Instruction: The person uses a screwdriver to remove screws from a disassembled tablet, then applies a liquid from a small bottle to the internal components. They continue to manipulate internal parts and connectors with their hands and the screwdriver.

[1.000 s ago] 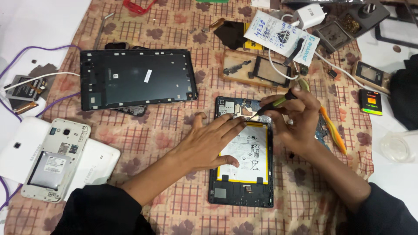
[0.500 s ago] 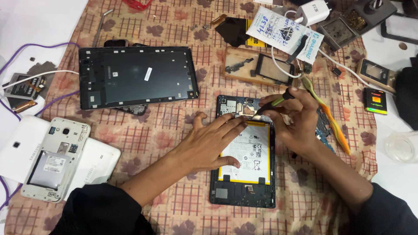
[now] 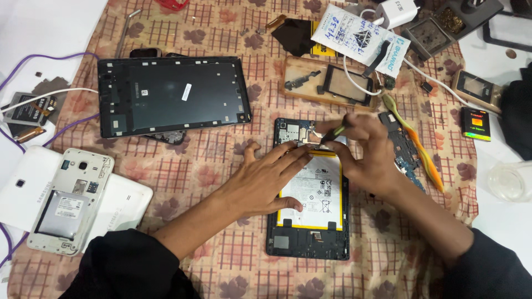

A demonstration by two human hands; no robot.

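An opened tablet (image 3: 308, 243) lies back-side up on the patterned cloth, its white and yellow battery (image 3: 317, 191) exposed. My left hand (image 3: 266, 177) lies flat on the tablet's left edge and battery, fingers spread. My right hand (image 3: 368, 152) grips a thin dark tool (image 3: 333, 133) whose tip touches the circuit board (image 3: 293, 133) at the tablet's top. The tablet's upper right corner is hidden under my right hand.
A large black back cover (image 3: 172, 94) lies upper left. A white opened phone (image 3: 69, 199) sits on a white tablet cover (image 3: 124, 202) at left. A loose circuit board (image 3: 404, 149), orange pry tool (image 3: 424, 155), clear tray (image 3: 332, 83), charger (image 3: 396, 11) and cables (image 3: 33, 58) crowd the right and top.
Both hands stay on the tablet. My right hand has shifted slightly with the tool at the board's top edge; the view has moved a little.
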